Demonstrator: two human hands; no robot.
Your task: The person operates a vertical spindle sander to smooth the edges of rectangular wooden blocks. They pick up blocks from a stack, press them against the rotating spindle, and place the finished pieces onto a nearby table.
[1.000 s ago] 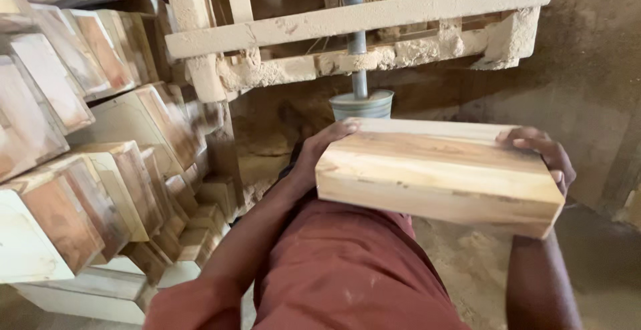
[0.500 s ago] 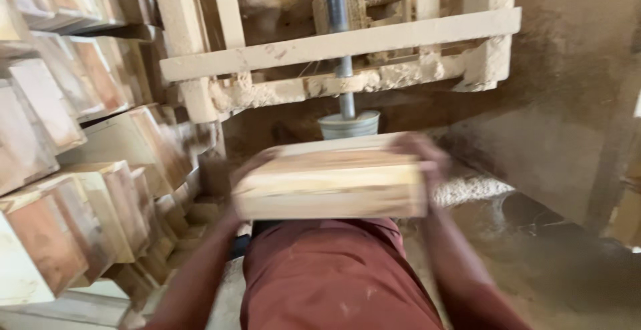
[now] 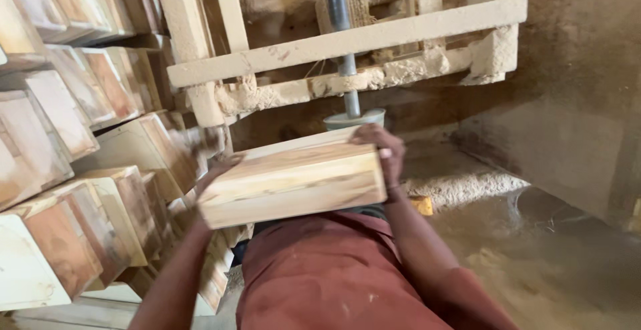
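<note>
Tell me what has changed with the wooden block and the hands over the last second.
The wooden block has swung from the right to the left, toward the stacked blocks. Left hand and right hand still grip its two ends; nothing was let go. The sawdust-caked frame and metal shaft look unchanged.

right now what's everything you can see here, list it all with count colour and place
wooden block: one, pale yellow-brown with darker grain, centre, held at both ends
stacked wooden blocks: many, pale with reddish-brown faces, piled along the left side
wooden frame: one, dust-coated beige, top centre
metal shaft: one, grey, upright through the frame
round cup-like part: one, pale grey-green, below the shaft, behind the block
sawdust heap: one, tan, on the floor at right
small yellow piece: one, by the right forearm
red-brown garment: one, bottom centre
left hand: on the block's left end
right hand: on the block's right end
</note>
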